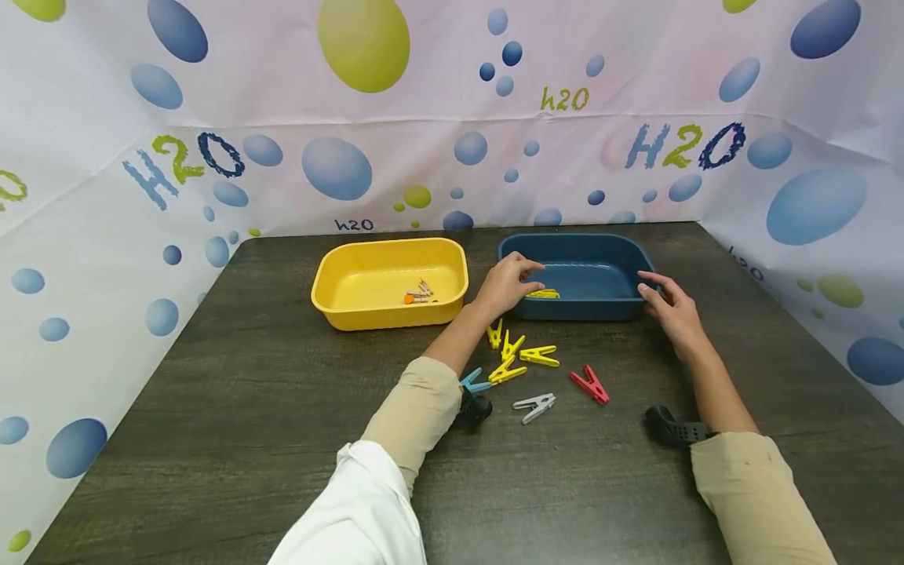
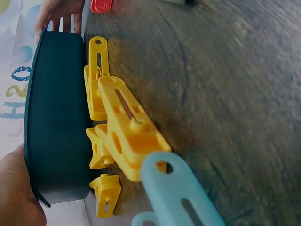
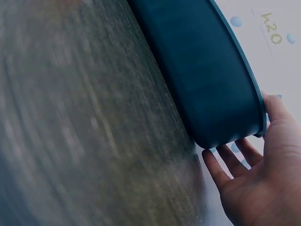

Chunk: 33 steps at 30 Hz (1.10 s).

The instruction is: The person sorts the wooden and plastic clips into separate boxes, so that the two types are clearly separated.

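Note:
At the back right of the table is a dark blue plastic bin [image 1: 586, 309]. My left hand [image 1: 507, 282] holds its left front corner, thumb and fingers reaching over the rim. Just inside, by that thumb, lie yellow clothespins [image 1: 544, 294]. My right hand [image 1: 674, 310] is at the opposite end; its thumb hooks over the rim while other fingers touch the outer end wall in the right wrist view. In front of the bin lie several yellow clothespins [image 1: 539, 355], a light blue clothespin [image 1: 476, 382], a white clothespin [image 1: 535, 405] and a red clothespin [image 1: 590, 384].
A yellow bin [image 1: 388, 318] stands left of the blue one, with a few small orange and whitish pieces [image 1: 420, 294] inside. The dark wood table [image 1: 233, 424] meets a white backdrop [image 1: 410, 118] with printed bubbles behind and at both sides.

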### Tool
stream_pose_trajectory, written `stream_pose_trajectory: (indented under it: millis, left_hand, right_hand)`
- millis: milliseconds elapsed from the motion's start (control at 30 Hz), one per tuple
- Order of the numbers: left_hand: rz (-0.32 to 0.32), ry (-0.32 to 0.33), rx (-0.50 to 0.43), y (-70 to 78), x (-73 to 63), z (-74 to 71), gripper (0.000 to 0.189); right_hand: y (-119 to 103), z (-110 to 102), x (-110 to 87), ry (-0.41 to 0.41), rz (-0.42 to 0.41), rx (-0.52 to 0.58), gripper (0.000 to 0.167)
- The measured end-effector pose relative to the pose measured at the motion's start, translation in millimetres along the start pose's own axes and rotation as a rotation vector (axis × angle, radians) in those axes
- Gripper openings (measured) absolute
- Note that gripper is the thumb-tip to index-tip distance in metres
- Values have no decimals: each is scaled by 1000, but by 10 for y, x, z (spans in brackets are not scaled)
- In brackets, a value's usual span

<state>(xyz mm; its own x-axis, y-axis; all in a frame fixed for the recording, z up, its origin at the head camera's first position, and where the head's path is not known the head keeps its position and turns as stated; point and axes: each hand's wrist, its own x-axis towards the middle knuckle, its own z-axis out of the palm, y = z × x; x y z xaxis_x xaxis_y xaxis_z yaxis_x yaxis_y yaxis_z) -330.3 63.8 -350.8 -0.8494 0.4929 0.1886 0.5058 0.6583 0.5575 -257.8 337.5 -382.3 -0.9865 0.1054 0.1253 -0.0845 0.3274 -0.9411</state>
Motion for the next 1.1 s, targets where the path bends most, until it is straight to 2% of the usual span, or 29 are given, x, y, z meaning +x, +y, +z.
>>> stream_pose_trajectory:
  millis: [367,567,833,1000,1100]
  left_hand:
    - [36,4,-42,-37,16,-8,37]
    - [121,15,-117,-69,-104,-55,37]
    - [233,88,-180,-50,-416,-272,35]
    - [282,115,-267,-89,-734,-348,33]
    - [280,110,-310,-151,-951,-357,32]
  right_hand:
    - [2,6,27,14,-21,7,48]
    - [27,28,13,2,-9,18,48]
    - [19,34,45,-7,-16,23,46]
    - [11,29,47,10,-5,62,45]
    - [9,21,46,15,1,64,46]
